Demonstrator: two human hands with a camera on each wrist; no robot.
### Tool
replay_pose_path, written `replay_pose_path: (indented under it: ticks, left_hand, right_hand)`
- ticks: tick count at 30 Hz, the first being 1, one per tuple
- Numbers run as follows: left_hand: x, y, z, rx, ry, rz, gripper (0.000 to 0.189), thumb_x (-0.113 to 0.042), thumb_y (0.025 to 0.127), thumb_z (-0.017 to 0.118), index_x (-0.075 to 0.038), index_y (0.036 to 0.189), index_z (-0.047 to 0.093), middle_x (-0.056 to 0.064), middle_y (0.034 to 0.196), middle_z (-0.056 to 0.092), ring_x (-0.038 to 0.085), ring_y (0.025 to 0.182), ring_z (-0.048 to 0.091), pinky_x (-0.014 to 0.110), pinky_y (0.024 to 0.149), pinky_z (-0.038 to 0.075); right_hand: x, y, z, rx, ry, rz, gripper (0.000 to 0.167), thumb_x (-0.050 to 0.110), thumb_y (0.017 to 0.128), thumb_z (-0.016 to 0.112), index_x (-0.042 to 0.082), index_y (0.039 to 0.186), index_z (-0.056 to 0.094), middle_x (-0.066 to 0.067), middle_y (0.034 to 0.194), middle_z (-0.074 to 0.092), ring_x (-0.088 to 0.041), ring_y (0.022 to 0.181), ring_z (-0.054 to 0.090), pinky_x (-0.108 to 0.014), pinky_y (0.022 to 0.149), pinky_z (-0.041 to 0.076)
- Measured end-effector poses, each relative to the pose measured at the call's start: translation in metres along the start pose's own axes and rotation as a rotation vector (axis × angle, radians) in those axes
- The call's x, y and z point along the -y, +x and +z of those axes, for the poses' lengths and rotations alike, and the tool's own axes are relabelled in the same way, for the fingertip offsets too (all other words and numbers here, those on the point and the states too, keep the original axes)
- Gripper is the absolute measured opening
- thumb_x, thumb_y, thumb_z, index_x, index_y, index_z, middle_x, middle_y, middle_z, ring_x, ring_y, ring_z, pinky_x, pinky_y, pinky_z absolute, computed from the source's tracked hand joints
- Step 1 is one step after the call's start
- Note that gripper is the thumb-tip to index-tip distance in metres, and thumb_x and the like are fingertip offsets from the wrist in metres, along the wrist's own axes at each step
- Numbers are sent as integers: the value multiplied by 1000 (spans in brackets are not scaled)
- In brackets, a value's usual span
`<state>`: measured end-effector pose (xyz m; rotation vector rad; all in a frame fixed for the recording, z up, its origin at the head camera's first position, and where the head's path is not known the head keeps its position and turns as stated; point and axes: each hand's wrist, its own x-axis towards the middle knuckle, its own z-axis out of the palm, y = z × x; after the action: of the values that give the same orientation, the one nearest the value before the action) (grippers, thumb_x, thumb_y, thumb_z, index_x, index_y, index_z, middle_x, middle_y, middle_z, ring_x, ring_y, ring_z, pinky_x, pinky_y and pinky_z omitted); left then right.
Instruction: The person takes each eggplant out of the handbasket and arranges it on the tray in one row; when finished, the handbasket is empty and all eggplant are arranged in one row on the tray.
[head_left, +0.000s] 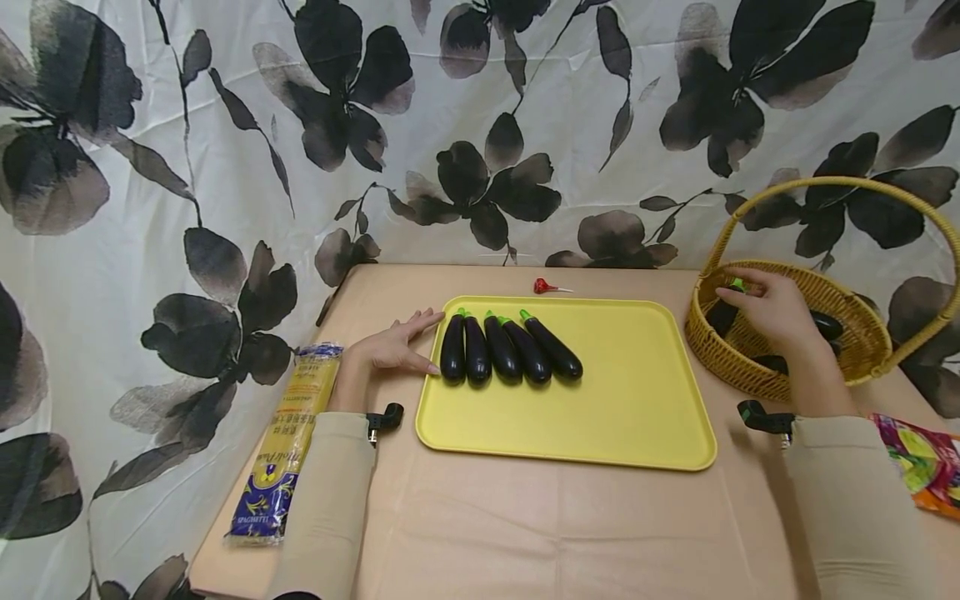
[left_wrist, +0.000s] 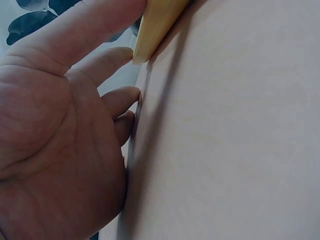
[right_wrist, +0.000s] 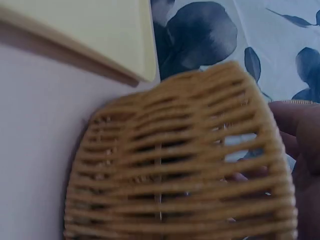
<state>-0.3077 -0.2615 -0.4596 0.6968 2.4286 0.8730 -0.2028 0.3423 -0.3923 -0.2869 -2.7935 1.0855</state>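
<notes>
Backdrop: a white cloth [head_left: 592, 196] printed with dark flowers hung behind and to the left of everything. Below it stood the table [head_left: 555, 533], with a pale peach surface. On the table lay a yellow tray [head_left: 637, 392], low-rimmed, flat, near the far edge. Right of the tray and apart from it, a woven basket [head_left: 720, 358], its hooped handle rising above the rim.

Two pale sleeves reached in from the near side: left [head_left: 326, 500], right [head_left: 855, 500]. Under the left forearm's outer side, a long spaghetti pack [head_left: 285, 446] in yellow and blue. Beyond the right sleeve, a bright packet [head_left: 918, 458], partly covered.

Hands well apart. Left hand [head_left: 393, 343]: fingers extended, thumb and fingertips touching the tray's left edge. Right hand [head_left: 776, 308]: inside the basket mouth, thumb and fingers pinching an eggplant [head_left: 722, 317] near its green cap. That eggplant was within the basket, by its left wall; other dark shapes [head_left: 827, 325] lay in there too, partly hidden by hand and wrist.

On the tray's left half, five eggplants [head_left: 502, 350] in a row, green caps toward the far rim, the rightmost slanting most.

Smallest: a red-headed piece [head_left: 542, 286] with a thin pale shaft, on the table just beyond the tray's far rim.
</notes>
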Motion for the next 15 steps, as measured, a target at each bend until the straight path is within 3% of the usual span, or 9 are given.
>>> replay_pose_path:
  ticks: [2,4,7,10,11,15]
  left_hand:
    - [0,0,0,1,2,2,120,-51,73,93,-30,168,23,5,177,4,30,163,-10,60,129,-14]
    - [0,0,0,0,5,6,120,-50,73,93,-30,168,23,6,177,4,30,163,-10,59,129,-14]
    - [0,1,0,1,5,5,120,-50,72,93,-30,167,23,6,177,3,29,163,-10,59,129,-14]
    - [1,2,0,0,2,0,120,-51,72,93,-31,167,22,4,177,3,28,163,-11,58,129,-14]
    - [1,2,0,0,2,-1,120,-50,72,93,-31,167,22,4,177,3,28,163,-11,58,129,-14]
    - [1,2,1,-2,5,-1,119,-49,73,93,-31,167,23,4,177,4,28,163,-11,58,129,-14]
  right_hand:
    - [-4,2,-2,31,-8,4,68,50,105,56,8,158,45,-20,101,52,-19,66,41,-33,50,37]
    - [-8,4,-3,60,-11,14,68,48,106,55,7,158,43,-29,120,54,-25,73,46,-35,53,40]
    - [-11,7,-5,108,-19,19,69,46,107,54,3,159,40,-35,152,41,-45,106,54,-53,79,56]
    - [-16,11,-5,146,-41,25,70,44,107,54,0,159,37,-38,158,33,-59,137,37,-74,107,41]
    - [-18,12,-5,156,-46,27,70,44,107,54,-1,159,37,-38,157,34,-59,140,34,-77,109,36]
    - [-28,18,-2,173,-79,24,69,45,107,53,-3,156,40,-39,152,39,-59,137,37,-76,108,37]
